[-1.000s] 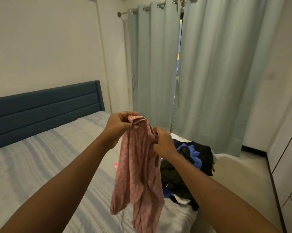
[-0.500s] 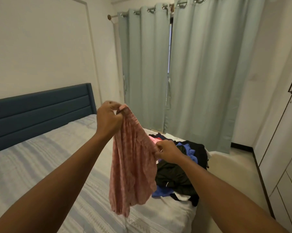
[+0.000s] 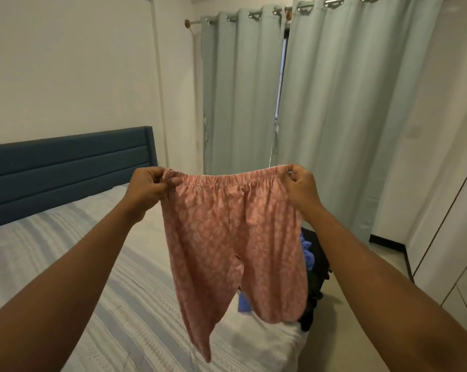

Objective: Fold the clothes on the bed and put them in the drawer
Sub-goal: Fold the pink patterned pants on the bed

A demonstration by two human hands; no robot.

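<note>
Pinching grip, both hands: left hand (image 3: 149,187) nips the waistband (image 3: 227,179) at its 9 o'clock end, right hand (image 3: 299,189) at 3 o'clock, fingers curled. Pants (image 3: 232,237): pink, spread flat, long axis hanging toward 6 o'clock above the bed (image 3: 65,264). Neither hand nearer. Pile (image 3: 317,267): dark clothes on the bed corner, 4 o'clock, behind pants.

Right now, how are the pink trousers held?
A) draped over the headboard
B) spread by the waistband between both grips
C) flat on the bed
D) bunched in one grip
B: the left grip and right grip each pinch one waistband end of the pink trousers.
</note>
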